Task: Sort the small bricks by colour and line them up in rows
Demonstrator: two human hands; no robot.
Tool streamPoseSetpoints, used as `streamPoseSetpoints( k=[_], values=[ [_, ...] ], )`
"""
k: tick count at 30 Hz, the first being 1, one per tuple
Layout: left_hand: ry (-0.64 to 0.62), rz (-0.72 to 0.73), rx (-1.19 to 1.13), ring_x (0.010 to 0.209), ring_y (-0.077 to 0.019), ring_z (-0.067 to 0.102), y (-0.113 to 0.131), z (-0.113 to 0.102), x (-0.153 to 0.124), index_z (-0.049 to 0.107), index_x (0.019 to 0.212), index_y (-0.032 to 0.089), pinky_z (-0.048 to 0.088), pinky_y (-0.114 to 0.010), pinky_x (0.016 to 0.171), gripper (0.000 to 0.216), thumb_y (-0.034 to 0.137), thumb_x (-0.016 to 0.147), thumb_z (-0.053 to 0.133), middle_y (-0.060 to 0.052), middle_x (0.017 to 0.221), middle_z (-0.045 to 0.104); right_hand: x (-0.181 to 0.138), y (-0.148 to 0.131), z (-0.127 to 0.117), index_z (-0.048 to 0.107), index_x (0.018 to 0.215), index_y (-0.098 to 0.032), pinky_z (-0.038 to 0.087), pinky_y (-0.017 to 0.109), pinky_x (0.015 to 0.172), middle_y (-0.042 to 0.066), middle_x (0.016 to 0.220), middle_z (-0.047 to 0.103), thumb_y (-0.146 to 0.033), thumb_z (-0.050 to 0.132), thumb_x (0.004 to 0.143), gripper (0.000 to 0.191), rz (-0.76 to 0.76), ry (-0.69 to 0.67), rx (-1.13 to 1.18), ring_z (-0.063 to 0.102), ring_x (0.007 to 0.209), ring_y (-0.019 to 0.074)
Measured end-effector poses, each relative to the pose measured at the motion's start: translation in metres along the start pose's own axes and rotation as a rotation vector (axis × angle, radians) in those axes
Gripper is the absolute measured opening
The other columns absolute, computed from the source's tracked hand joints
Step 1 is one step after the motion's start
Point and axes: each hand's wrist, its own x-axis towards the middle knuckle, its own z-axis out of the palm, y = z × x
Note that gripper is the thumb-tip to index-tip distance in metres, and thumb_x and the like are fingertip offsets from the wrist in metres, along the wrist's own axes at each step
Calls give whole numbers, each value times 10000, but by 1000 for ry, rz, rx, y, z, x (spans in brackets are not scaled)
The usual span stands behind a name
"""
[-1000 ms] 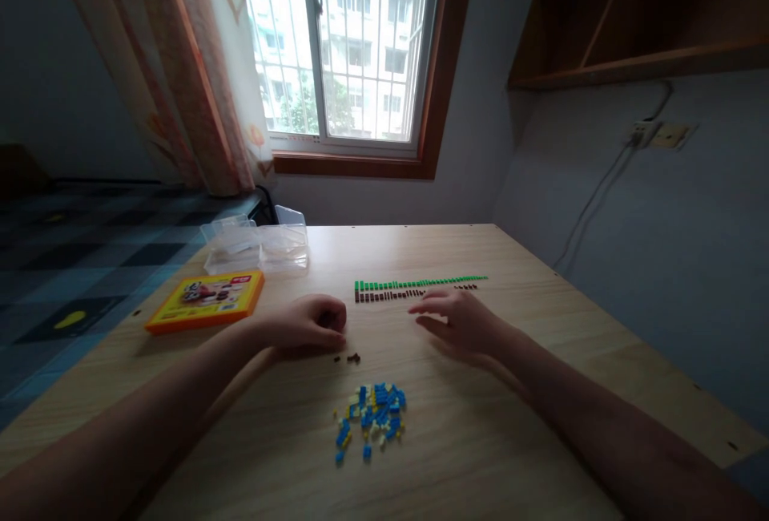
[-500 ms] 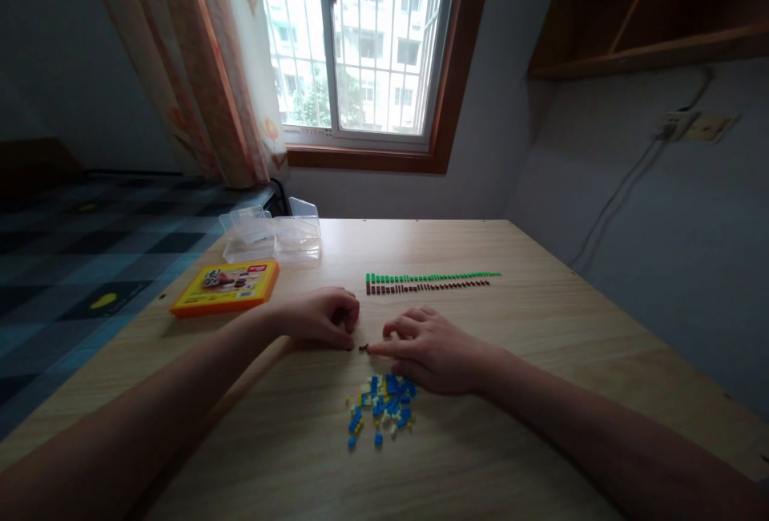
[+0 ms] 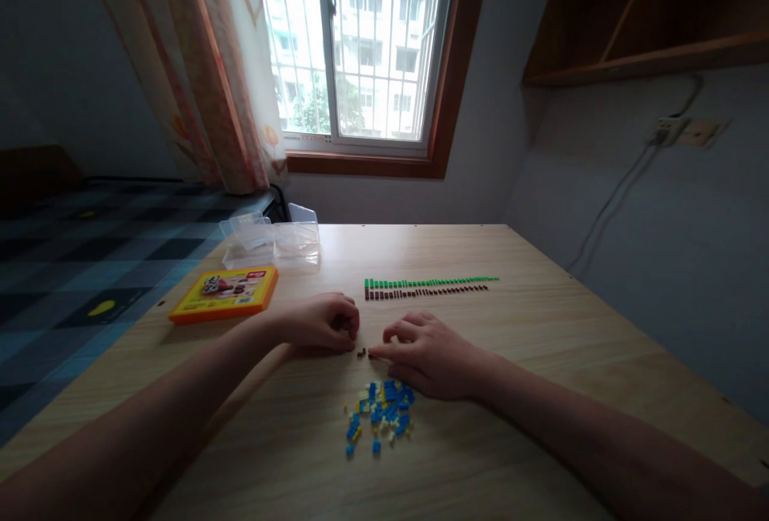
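Between your loosely spread right hand (image 3: 432, 357) and curled left hand (image 3: 324, 322), whose contents I can't see, the tiny brown, plastic-looking blocks (image 3: 361, 353) on the pale wooden desk (image 3: 282, 449) should prove light, stiff and slippery, best pinched by opposite sides.

Main light: daylight through window (image 3: 357, 64), straight ahead; building (image 3: 369, 32) outside washed out, near white in places. Room dim otherwise, bed (image 3: 150, 220) and wall shelf (image 3: 673, 16) in deep shadow. Soft sheen on far tabletop (image 3: 414, 244), pale glints on clear plastic boxes (image 3: 297, 244). Soft shadow beneath left forearm (image 3: 198, 385). Wide-angle stretch toward edges. Loose brown pieces (image 3: 361, 353) too small, soft for detail.
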Motion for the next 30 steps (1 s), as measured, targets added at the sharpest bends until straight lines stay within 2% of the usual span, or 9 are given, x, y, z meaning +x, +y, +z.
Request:
streamPoseSetpoints(
  k=[5,11,14,22,30],
  values=[
    [17,15,66,764,-177,557,5,2,0,742,769,203,433,-260,690,112,284,743,669,-21,779,626,0,2,1,680,1188,-257,414,373,935,67,1093,679,-321,527,988,260,-6,30,35,585,973,202],
    [-14,6,146,754,-162,563,4,4,2,728,792,178,436,-254,709,133,269,759,636,-22,797,636,1,0,4,630,1303,-309,410,384,921,65,1110,671,-319,526,994,326,-42,43,16,558,975,213],
    [-12,9,162,759,-162,567,4,3,3,727,794,178,435,-254,715,125,253,761,632,-23,808,646,1,0,5,641,1287,-316,412,380,914,63,1104,669,-322,546,986,315,-50,52,6,560,978,213],
    [-24,-102,261,682,-144,558,20,7,0,688,747,185,397,-244,607,85,210,745,607,-9,796,665,-6,10,-7,710,927,-220,451,318,845,42,985,711,-197,561,950,153,-14,107,73,610,872,170],
    [131,-60,377,672,-150,561,23,22,5,635,723,201,380,-252,597,91,230,790,581,-9,797,659,-20,28,-14,743,927,-208,489,233,718,29,902,736,-143,573,907,183,136,137,195,670,763,134]
  ],
)
